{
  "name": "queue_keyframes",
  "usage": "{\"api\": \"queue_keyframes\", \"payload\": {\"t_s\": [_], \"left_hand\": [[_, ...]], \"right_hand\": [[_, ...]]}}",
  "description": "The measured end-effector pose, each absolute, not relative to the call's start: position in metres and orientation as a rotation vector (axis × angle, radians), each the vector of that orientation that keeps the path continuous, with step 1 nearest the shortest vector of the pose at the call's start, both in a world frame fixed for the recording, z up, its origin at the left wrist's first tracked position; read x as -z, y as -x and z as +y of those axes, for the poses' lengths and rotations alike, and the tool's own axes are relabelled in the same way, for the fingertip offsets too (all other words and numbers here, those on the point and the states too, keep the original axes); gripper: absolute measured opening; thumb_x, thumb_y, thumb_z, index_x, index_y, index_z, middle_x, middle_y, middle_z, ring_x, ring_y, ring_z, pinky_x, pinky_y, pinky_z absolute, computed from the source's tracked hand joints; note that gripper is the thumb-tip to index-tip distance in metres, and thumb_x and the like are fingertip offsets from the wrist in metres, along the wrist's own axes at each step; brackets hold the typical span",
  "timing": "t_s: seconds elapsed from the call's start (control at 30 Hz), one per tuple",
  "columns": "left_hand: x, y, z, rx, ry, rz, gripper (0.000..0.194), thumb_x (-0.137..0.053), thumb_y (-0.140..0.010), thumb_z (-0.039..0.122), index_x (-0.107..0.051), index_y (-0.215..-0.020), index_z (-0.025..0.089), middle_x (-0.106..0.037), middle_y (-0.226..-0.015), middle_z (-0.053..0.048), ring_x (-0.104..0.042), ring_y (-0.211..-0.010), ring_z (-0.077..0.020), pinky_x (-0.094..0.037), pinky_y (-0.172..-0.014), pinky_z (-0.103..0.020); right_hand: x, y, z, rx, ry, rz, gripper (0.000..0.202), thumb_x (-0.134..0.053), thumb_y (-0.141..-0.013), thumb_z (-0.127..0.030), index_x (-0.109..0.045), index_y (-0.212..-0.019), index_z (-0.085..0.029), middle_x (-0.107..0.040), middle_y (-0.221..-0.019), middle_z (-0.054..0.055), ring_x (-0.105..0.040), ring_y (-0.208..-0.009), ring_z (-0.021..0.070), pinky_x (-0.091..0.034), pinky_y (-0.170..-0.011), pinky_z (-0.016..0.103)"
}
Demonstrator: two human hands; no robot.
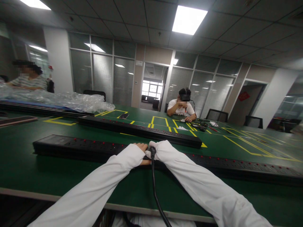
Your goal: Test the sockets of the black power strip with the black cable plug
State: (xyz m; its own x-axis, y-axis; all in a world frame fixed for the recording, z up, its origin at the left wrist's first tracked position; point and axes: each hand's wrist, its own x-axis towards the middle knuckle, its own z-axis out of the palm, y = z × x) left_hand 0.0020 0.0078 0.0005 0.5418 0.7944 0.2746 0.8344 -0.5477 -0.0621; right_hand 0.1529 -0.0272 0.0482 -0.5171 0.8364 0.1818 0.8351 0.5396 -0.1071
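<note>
A long black power strip point(94, 146) with a row of red dots along its top lies across the table in front of me. My left hand point(142, 148) is closed around the middle of this strip, fingers over the top and another part of the hand low on the near side. Right beside it, my right hand point(149, 152), which looks pale as if gloved, is closed on a black power plug point(153, 151) at the strip's top. How far the plug sits in a socket is hidden. Its black cable point(155, 192) runs down over the table's near edge.
A second black power strip point(142, 130) lies just beyond. Clear plastic wrap point(78, 100) is heaped at the left, near a phone point(124, 116). Yellow tape marks the green table point(78, 176). One person point(182, 107) sits opposite among cables; another person point(30, 80) sits far left.
</note>
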Motion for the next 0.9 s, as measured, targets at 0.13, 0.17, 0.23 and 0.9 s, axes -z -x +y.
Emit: {"api": "queue_keyframes", "payload": {"t_s": [0.13,0.17,0.23,0.9], "left_hand": [[0.000,-0.002,0.008,0.324,2.590,-1.373,0.069,-0.042,-0.053,0.072,-0.047,-0.096,0.018,-0.058,-0.085,-0.008,-0.055,-0.080,-0.0275,-0.039,-0.069,-0.038],[0.000,-0.002,0.008,0.322,2.591,-1.370,0.068,-0.042,-0.053,0.071,-0.047,-0.096,0.018,-0.058,-0.085,-0.008,-0.055,-0.080,-0.0274,-0.039,-0.069,-0.038],[0.000,-0.002,0.007,0.315,2.591,-1.367,0.067,-0.043,-0.054,0.070,-0.047,-0.096,0.018,-0.058,-0.086,-0.008,-0.055,-0.081,-0.0273,-0.039,-0.069,-0.038],[-0.002,-0.002,0.006,0.301,2.590,-1.382,0.064,-0.045,-0.055,0.068,-0.047,-0.095,0.018,-0.058,-0.087,-0.008,-0.055,-0.081,-0.0273,-0.039,-0.069,-0.037]], "right_hand": [[-0.046,-0.155,-0.025,-0.013,1.406,-2.573,0.036,-0.039,-0.078,-0.046,-0.052,-0.089,-0.014,-0.053,-0.069,-0.001,-0.045,-0.059,0.0046,-0.034,-0.058,0.018],[-0.045,-0.156,-0.024,-0.014,1.404,-2.575,0.036,-0.039,-0.079,-0.045,-0.051,-0.090,-0.012,-0.053,-0.073,0.000,-0.047,-0.062,0.0054,-0.037,-0.060,0.020],[-0.043,-0.159,-0.023,-0.016,1.400,-2.577,0.035,-0.039,-0.081,-0.040,-0.050,-0.095,-0.010,-0.053,-0.083,0.003,-0.050,-0.071,0.0076,-0.042,-0.066,0.024],[-0.050,-0.152,-0.029,-0.020,1.414,-2.551,0.031,-0.041,-0.076,-0.045,-0.050,-0.083,-0.016,-0.053,-0.067,-0.003,-0.040,-0.057,0.0027,-0.026,-0.055,0.016]]}}
